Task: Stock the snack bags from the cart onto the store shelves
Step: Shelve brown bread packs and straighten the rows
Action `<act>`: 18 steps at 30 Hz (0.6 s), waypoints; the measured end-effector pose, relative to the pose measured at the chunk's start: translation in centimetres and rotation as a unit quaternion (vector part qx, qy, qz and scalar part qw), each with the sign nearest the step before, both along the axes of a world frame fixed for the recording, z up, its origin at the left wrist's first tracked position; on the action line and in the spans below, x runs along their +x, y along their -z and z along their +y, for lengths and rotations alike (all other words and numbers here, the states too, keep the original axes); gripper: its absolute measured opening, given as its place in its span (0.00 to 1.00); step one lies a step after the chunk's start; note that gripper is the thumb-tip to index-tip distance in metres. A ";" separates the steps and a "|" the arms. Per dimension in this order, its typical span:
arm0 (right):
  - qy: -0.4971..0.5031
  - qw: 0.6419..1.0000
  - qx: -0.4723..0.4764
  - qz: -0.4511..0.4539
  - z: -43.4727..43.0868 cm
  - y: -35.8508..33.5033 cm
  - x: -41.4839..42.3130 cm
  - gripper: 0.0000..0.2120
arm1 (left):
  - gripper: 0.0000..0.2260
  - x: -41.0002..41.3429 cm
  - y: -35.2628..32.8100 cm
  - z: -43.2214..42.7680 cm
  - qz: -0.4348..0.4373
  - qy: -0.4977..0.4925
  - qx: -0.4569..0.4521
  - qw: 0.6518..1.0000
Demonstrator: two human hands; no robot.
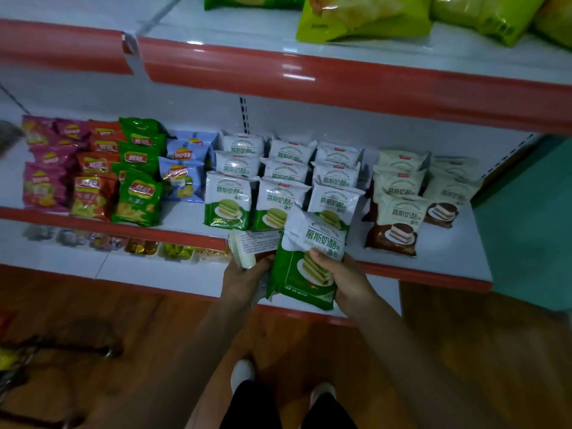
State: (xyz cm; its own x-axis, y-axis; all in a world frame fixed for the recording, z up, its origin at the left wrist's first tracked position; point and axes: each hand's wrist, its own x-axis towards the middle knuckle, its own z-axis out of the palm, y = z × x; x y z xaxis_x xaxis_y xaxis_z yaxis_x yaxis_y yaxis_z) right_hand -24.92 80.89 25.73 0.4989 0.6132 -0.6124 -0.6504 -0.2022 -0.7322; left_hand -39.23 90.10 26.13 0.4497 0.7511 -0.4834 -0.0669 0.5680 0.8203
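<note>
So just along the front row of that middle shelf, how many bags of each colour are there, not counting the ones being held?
Purple chip bag: 1
Red chip bag: 1
Green chip bag: 1
Blue chip bag: 1
Green-and-white bread bags: 3
Brown-and-cream bread bags: 2
Total: 9

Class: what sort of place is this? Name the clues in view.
Most likely a small shop aisle: white shelves with red front edges, rows of identical bread packets faced forward, and chip bags grouped by colour.
</note>
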 end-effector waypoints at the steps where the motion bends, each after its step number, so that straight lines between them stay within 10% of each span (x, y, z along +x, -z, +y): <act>1: 0.001 1.000 0.003 -0.008 0.1 0.0 0.4 0.30 | 0.14 0.5 0.0 0.2 -0.005 0.005 0.000 1.000; 18: 0.122 0.949 -0.064 -0.283 5.4 2.9 11.0 0.24 | 0.19 0.9 5.7 -0.8 0.088 -0.001 -0.031 0.996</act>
State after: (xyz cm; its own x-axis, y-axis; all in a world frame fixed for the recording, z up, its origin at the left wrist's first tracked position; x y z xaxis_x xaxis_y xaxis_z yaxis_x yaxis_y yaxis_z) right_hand -13.92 86.26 22.84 0.8878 0.3754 -0.2663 -0.1995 -0.2076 -0.9577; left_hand -38.35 89.28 20.45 0.3529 0.7181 -0.5999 0.0729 0.6181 0.7827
